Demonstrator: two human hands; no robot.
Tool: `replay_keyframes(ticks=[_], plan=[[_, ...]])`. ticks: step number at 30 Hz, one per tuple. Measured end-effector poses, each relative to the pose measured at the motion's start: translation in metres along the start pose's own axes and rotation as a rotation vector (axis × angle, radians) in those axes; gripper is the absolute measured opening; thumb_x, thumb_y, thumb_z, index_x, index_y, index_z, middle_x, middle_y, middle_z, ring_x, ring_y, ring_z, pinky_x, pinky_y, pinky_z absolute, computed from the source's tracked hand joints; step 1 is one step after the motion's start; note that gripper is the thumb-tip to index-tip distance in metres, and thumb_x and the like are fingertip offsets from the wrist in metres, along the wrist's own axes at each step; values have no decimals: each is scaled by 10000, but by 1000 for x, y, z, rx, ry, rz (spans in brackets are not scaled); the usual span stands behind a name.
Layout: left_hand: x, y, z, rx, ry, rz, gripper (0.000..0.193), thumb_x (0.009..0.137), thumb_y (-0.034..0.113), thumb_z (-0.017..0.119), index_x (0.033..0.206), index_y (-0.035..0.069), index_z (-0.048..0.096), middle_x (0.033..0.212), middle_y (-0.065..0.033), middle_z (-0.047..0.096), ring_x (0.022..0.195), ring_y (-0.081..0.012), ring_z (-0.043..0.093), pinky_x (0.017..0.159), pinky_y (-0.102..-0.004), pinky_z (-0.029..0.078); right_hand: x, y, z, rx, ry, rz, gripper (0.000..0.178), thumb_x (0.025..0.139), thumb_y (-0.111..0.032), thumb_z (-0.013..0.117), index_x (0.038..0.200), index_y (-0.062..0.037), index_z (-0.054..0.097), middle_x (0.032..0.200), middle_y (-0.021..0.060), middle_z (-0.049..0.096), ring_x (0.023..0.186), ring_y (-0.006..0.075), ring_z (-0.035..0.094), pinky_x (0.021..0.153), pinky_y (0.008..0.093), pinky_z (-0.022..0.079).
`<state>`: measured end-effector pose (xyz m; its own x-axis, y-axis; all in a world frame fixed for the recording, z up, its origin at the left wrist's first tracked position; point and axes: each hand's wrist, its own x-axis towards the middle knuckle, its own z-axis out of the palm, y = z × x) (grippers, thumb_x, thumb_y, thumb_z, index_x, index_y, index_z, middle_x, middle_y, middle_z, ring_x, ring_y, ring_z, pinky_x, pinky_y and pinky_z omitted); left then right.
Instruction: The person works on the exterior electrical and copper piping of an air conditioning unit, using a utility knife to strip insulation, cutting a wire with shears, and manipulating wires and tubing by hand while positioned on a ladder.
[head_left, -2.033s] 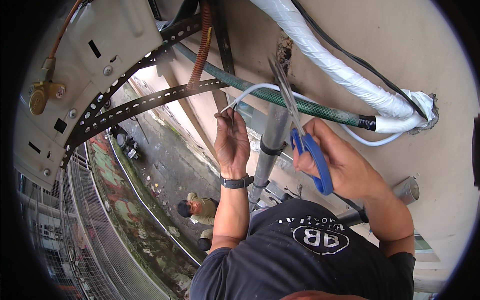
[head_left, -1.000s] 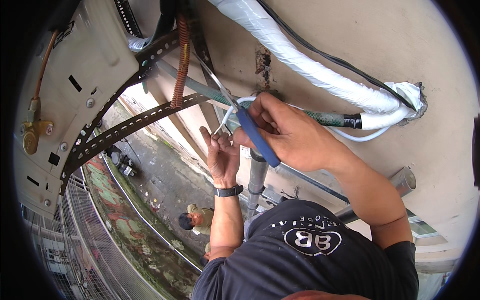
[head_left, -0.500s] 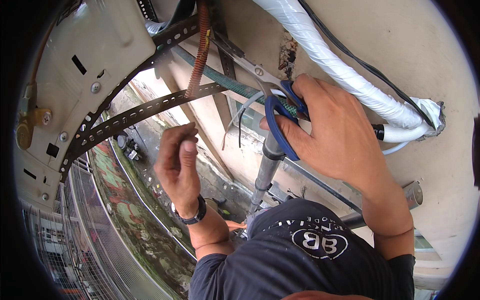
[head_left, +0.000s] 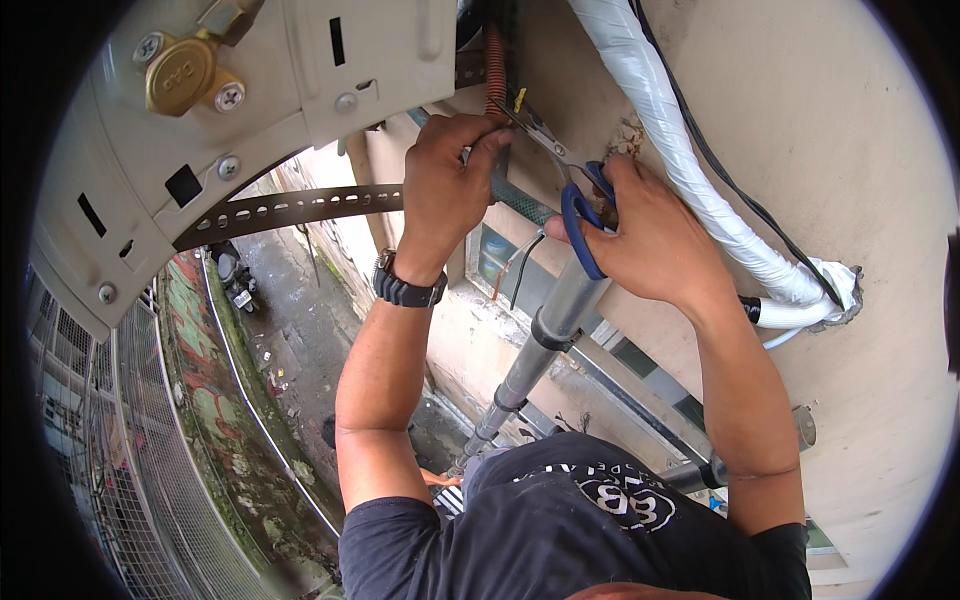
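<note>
My left hand point(head_left: 452, 185), with a dark watch on its wrist, is closed with thumb and fingers pinched round an orange corrugated conduit point(head_left: 495, 65); its lower end is hidden by the hand. In my right hand point(head_left: 655, 235) is a pair of scissors point(head_left: 572, 215) with blue handles, thumb and fingers at the loops. The blades point up and left, their tips beside the conduit just above my left fingertips. A small yellow piece point(head_left: 519, 99) shows at the conduit near the tips. Behind both hands runs a green braided hose point(head_left: 522, 204).
A beige metal unit point(head_left: 270, 100) with brass valve caps point(head_left: 182, 76) fills the upper left, near a perforated bracket point(head_left: 300, 206). White-wrapped piping point(head_left: 665, 130) and a black cable run down the wall. A grey pipe point(head_left: 520, 375) descends past loose wire ends point(head_left: 515, 270). An alley point(head_left: 300, 310) lies far below.
My left hand has risen and moved right, from empty air to a pinch on the conduit. The scissors stay in my right hand near the conduit. The view has shifted, with the unit looming larger.
</note>
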<state>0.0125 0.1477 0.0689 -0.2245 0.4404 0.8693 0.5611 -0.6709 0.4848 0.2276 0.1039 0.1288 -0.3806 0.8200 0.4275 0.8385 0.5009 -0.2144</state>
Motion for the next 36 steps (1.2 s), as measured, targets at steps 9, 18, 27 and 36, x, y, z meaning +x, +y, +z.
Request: replay_keyframes(ticks=[9, 18, 27, 36], plan=[[6, -3, -2, -151, -32, -57, 194, 992, 183, 681, 1068, 16, 745, 957, -101, 669, 906, -218, 620, 831, -333, 480, 21, 5, 4, 35, 34, -179, 779, 828, -586, 809, 1199, 66, 601, 1156, 279, 638, 1085, 440, 642, 932, 484, 517], [5, -3, -6, -124, -59, -46, 155, 951, 159, 709, 1018, 21, 732, 934, -101, 668, 882, -226, 618, 818, -341, 482, 16, -13, -1, 7, -22, -85, 780, 850, -625, 763, 1191, 59, 609, 1154, 292, 647, 1101, 451, 644, 929, 489, 518], [3, 11, 20, 211, 113, 257, 104, 840, -1, 676, 932, 36, 646, 908, -120, 638, 891, -348, 580, 777, -457, 482, 10, -34, -26, -17, -148, 33, 687, 931, -599, 646, 807, 74, 706, 741, 269, 695, 815, 461, 715, 809, 522, 554], [1, 9, 18, 336, 80, 350, 180, 820, -32, 685, 985, 29, 646, 911, -117, 612, 866, -342, 561, 769, -459, 471, 17, -31, -36, 150, -341, 169, 727, 958, -601, 570, 768, 81, 732, 733, 272, 699, 814, 428, 728, 797, 470, 564]])
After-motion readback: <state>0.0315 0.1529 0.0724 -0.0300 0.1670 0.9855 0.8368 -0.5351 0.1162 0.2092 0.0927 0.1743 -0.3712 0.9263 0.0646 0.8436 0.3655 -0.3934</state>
